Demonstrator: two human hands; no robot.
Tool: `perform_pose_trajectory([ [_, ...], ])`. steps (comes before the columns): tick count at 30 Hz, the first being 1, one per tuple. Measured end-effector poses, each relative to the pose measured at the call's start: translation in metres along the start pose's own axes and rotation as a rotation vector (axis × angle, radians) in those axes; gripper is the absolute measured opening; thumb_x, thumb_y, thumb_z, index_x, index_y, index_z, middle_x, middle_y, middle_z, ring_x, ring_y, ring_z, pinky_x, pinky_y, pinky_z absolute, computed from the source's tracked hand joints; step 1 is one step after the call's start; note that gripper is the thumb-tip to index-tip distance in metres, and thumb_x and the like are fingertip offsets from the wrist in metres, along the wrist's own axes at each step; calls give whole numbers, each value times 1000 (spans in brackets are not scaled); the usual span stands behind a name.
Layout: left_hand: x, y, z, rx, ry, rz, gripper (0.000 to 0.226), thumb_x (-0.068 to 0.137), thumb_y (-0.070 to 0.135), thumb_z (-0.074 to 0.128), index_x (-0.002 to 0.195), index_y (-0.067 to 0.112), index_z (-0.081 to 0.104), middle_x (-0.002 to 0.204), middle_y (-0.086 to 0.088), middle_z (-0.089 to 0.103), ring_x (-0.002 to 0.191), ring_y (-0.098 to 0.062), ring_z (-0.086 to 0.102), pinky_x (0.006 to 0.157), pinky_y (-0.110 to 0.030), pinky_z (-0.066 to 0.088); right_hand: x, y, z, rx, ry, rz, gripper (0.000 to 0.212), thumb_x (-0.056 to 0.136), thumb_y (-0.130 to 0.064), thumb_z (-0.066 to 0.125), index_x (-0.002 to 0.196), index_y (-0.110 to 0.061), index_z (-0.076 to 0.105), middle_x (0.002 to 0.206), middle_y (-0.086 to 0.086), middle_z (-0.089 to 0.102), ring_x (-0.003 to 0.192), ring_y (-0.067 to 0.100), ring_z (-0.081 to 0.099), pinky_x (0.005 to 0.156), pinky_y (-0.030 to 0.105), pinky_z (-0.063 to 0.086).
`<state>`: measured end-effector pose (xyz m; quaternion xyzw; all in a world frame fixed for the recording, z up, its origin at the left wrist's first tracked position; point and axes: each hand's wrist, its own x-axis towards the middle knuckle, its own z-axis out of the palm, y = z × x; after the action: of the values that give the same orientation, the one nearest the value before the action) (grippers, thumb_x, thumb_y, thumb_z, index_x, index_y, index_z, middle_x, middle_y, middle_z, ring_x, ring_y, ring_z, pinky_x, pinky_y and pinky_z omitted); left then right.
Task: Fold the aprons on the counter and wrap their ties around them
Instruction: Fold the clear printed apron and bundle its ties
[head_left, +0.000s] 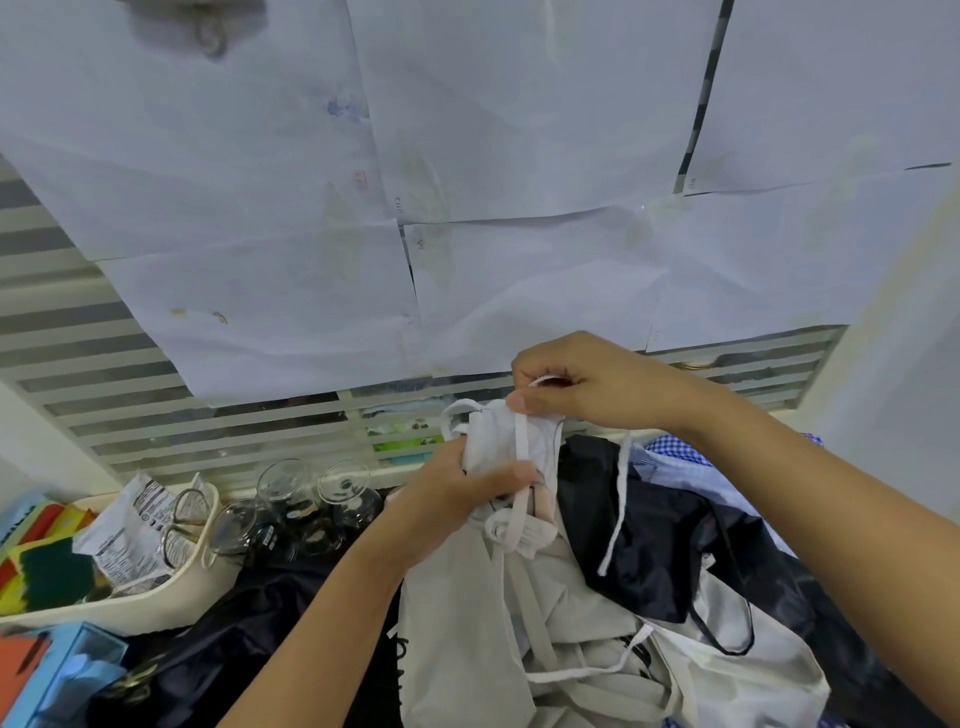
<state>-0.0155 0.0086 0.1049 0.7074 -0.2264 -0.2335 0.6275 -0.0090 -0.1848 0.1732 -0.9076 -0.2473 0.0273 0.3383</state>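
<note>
Near centre: crumpled beige apron (467, 623) on the counter, w/ a black apron (660, 545) just right of it & partly under. Above the heap, L hand (457, 493) grips a small folded white apron (493, 447), thumb across the front. R hand (582, 384), just beyond & touching the bundle's top, pinches its white tie (521, 441); a loose end hangs over the black apron. Far left: glass cups (291, 493) beside a cream tray (171, 603). Far wall: paper sheets (519, 156).
</note>
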Motion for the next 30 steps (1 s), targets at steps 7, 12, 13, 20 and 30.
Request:
perform_pose_trajectory([
  [7, 15, -3, -7, -414, 313, -26, 27, 76, 28, 65, 95, 8, 67, 80, -6, 72, 68, -17, 68, 56, -28, 55, -13, 33, 37, 247, 461, 291, 14, 92, -28, 61, 98, -16, 56, 93, -5, 62, 88, 9, 59, 80, 19, 47],
  [12, 23, -3, -8, -522, 439, -61, 27, 74, 35, 65, 85, 12, 74, 79, -6, 68, 67, -15, 60, 63, -30, 45, -33, 31, 93, 644, -30, 416, 46, 90, -53, 48, 117, -18, 61, 110, -5, 70, 104, 10, 65, 100, 34, 47],
  [13, 25, -3, -7, -563, 437, -71, 24, 76, 35, 64, 83, 14, 76, 79, -6, 65, 66, -15, 57, 63, -30, 44, -35, 28, 101, 659, -58, 384, 47, 89, -54, 49, 121, -20, 58, 111, -8, 69, 106, 7, 63, 102, 32, 45],
  [20, 31, 5, -1, -798, 393, -205, 17, 94, 25, 50, 87, 12, 59, 47, 1, 55, 45, -7, 53, 46, -20, 46, -41, 15, 98, 687, 73, 218, 25, 100, -24, 46, 103, -15, 70, 56, -13, 41, 53, 5, 37, 52, 17, 35],
  [30, 27, -2, -7, -1026, 214, -388, 26, 84, 31, 55, 67, 12, 51, 66, -1, 36, 59, -16, 43, 68, -41, 57, -54, 21, 39, 249, -118, 180, 23, 98, -33, 48, 94, -34, 71, 54, -9, 45, 48, 5, 35, 51, 17, 30],
])
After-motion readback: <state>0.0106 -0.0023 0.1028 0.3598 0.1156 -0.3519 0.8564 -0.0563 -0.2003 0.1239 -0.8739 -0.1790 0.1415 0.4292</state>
